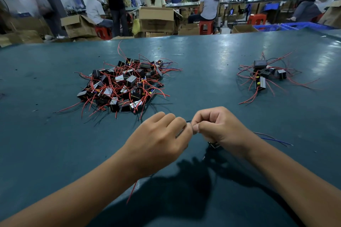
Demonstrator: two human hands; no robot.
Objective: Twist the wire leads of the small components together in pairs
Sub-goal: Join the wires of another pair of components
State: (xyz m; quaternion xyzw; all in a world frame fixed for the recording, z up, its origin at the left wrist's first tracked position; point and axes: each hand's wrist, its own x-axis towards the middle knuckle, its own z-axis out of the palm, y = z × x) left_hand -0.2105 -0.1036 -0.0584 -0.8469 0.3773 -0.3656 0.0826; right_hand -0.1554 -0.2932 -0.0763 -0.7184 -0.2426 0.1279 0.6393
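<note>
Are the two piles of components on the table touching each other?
Apart. The head view shows bare table between the big pile and the small pile.

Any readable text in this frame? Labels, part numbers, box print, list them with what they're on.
None legible.
Components in the large pile: pale faces and yellow marks, no readable print.
Components in the small pile: too small to read.
Cardboard boxes behind the table: faint print, too blurred to read.
Component under the right hand: mostly hidden, no text visible.
</note>
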